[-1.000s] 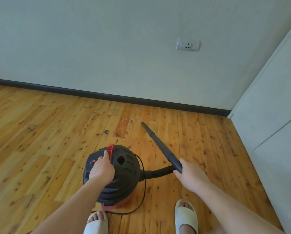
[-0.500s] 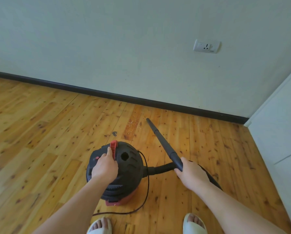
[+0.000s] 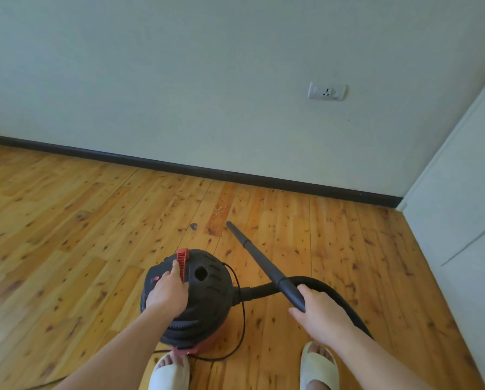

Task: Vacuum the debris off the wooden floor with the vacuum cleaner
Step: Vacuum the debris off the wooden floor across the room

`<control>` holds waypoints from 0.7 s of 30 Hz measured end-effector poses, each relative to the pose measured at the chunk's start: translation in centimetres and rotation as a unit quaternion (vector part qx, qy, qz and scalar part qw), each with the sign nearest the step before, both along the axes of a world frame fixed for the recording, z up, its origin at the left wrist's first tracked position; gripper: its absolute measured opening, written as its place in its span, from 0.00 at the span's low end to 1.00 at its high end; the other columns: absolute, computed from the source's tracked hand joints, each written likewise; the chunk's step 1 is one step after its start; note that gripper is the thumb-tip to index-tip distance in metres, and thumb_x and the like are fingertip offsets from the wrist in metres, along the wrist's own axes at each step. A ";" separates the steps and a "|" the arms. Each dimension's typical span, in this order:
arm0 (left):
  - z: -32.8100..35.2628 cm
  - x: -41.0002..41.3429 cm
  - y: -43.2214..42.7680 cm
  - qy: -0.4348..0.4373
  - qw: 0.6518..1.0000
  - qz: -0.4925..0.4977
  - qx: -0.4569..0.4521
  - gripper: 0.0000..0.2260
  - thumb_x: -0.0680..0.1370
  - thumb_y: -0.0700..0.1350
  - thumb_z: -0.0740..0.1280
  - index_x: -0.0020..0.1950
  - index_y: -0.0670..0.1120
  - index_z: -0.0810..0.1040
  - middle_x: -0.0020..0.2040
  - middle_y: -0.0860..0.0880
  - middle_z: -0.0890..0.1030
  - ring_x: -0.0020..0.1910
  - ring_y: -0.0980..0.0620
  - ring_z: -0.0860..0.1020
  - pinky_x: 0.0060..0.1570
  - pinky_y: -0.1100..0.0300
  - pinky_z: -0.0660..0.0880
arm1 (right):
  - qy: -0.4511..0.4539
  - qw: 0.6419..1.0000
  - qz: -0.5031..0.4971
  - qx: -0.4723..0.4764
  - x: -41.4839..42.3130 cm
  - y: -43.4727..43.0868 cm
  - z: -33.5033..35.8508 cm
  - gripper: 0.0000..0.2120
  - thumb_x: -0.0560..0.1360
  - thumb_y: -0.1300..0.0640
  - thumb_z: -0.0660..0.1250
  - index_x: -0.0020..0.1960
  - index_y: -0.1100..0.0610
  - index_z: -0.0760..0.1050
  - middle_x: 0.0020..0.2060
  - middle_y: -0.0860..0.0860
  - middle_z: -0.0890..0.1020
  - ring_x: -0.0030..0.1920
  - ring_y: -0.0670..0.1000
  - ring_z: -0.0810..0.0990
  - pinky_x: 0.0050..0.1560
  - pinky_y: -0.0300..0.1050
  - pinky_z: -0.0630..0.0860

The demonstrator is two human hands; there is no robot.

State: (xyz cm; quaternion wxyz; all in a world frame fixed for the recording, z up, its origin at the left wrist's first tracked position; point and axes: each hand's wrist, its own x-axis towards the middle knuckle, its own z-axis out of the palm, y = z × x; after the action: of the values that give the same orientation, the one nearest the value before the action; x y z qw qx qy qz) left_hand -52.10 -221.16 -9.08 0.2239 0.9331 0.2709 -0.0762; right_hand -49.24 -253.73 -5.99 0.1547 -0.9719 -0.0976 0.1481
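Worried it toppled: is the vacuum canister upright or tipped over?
Upright. The canister stands on its base on the floor, top facing up, left hand resting on it; right hand holds the wand.

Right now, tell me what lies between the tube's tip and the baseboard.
Head view: a patch of fine crumbs on the floor, just beyond the tube's tip.

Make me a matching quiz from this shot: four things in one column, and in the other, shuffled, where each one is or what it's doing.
Column one
1. left hand
2. right hand
3. wall socket
4. debris

Column two
A. on the white wall
B. grips the black wand
C. rests on top of the vacuum canister
D. scattered on the wooden floor just beyond the wand's tip

Pairs: 1-C, 2-B, 3-A, 4-D
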 end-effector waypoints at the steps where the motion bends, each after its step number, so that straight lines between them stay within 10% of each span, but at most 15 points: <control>1: -0.1 0.1 -0.2 -0.004 1.000 -0.004 0.001 0.30 0.84 0.47 0.59 0.84 0.49 0.49 0.55 0.48 0.75 0.48 0.50 0.78 0.42 0.55 0.79 | 0.000 1.000 -0.001 0.001 -0.1 0.0 -0.1 0.29 0.83 0.42 0.63 0.80 0.49 0.60 0.55 0.45 0.81 0.49 0.46 0.83 0.47 0.39 0.81; 9: -1.8 3.9 -0.1 -0.013 0.999 0.023 0.020 0.30 0.85 0.43 0.55 0.84 0.48 0.45 0.65 0.44 0.72 0.61 0.44 0.74 0.48 0.52 0.76 | -0.013 1.000 -0.009 0.009 3.5 2.1 -1.7 0.22 0.84 0.43 0.62 0.74 0.49 0.66 0.49 0.44 0.79 0.39 0.44 0.77 0.32 0.34 0.69; 21: -1.6 6.6 2.8 -0.019 0.999 0.029 0.028 0.29 0.86 0.49 0.55 0.84 0.53 0.46 0.64 0.48 0.73 0.55 0.46 0.78 0.54 0.48 0.78 | 0.000 1.000 -0.017 0.012 9.5 6.4 -2.1 0.30 0.84 0.43 0.61 0.82 0.50 0.57 0.64 0.46 0.80 0.57 0.47 0.82 0.52 0.40 0.78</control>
State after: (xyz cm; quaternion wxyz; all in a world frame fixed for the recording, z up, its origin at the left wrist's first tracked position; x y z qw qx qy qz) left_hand -45.51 -218.38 -10.67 0.2044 0.9320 0.2959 -0.0441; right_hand -39.76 -247.34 -8.09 0.1692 -0.9714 -0.0832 0.1445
